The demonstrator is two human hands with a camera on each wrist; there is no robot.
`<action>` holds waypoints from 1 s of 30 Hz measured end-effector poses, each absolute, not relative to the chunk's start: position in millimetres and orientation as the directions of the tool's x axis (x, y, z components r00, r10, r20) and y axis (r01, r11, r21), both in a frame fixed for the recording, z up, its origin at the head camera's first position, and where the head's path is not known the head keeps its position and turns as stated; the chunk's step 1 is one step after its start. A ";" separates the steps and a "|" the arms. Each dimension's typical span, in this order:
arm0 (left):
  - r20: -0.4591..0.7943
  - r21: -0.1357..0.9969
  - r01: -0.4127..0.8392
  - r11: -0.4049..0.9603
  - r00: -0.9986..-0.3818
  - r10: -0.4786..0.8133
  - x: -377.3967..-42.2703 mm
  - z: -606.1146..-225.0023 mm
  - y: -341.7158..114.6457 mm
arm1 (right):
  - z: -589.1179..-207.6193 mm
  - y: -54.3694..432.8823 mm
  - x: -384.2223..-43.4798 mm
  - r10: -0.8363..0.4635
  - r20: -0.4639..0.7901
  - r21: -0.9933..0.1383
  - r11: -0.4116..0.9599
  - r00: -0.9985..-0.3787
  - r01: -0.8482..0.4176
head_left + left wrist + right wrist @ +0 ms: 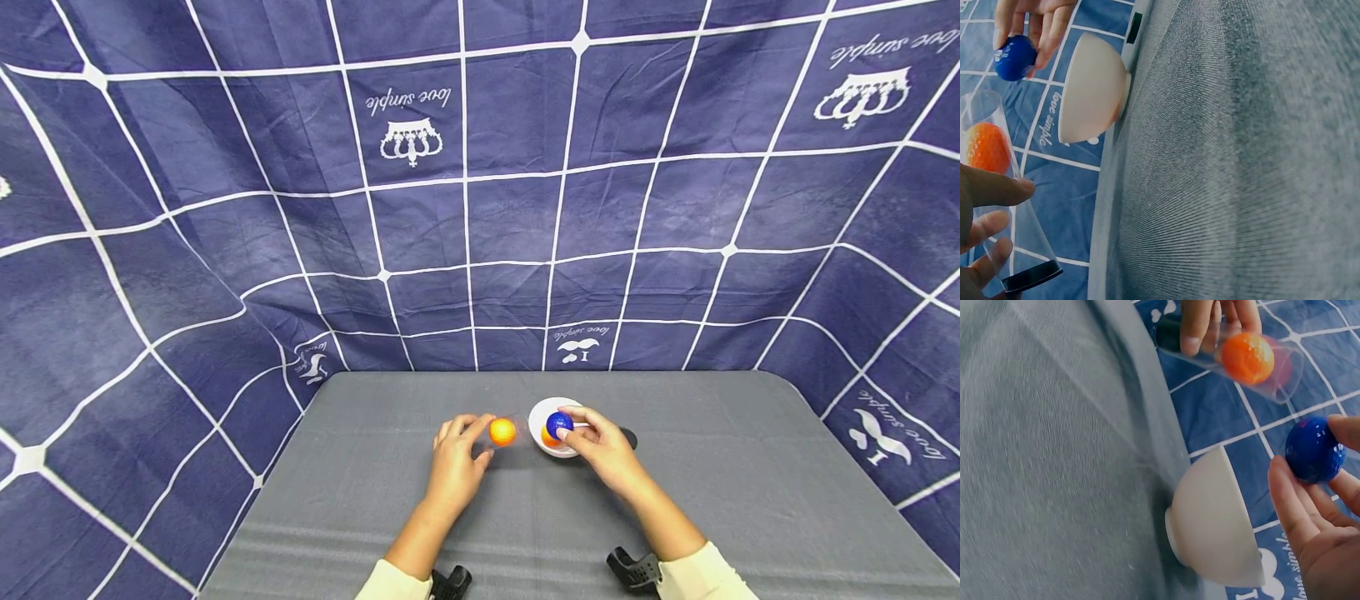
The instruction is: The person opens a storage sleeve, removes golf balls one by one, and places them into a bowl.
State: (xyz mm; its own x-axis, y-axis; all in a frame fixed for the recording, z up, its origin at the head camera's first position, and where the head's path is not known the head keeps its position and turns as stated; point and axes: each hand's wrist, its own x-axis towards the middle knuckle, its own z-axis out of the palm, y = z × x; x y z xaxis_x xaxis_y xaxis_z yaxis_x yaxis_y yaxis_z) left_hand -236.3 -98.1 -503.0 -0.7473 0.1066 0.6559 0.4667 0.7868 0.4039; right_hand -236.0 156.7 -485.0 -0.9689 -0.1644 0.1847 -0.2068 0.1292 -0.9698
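Pinching one blue ball (pixel 558 423) over one white bowl (pixel 535 421) on the counter (pixel 352 475), the right hand (pixel 609 454) shows in the head view; one orange ball (pixel 550 437) lies inside, two balls apparently remain outside. Left wrist view: the left hand (pixel 988 226) grips one clear tube (pixel 1020 220) containing a second orange ball (pixel 988 148). Right wrist view: both grips repeat.

Both forearms reach in from the near edge of the head view and slant toward each other, the left forearm (pixel 417 533) and right forearm (pixel 670 523) bare beyond pale sleeves (pixel 705 575). The left hand (pixel 456 454) is curled in a grip, its thumb (pixel 997 189) set opposite the other fingers (pixel 988 226). The right hand (pixel 606 450) pinches between thumb and fingers (pixel 1290 500), the two hands apart.
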 end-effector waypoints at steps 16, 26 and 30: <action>0.512 0.632 0.373 0.679 -0.859 -0.004 -236.9 -512.1 -102.8 | -490.3 154.8 -239.9 -0.247 0.441 -0.601 0.633 -0.863 -0.488; 0.512 0.655 0.377 0.654 -0.859 -0.018 -242.4 -520.0 -105.6 | -492.3 156.1 -246.0 -0.322 0.430 -0.467 0.720 -0.843 -0.513; 0.500 0.668 0.367 0.647 -0.866 -0.024 -243.3 -521.5 -106.7 | -489.3 156.2 -248.6 -0.353 0.400 -0.436 0.738 -0.846 -0.514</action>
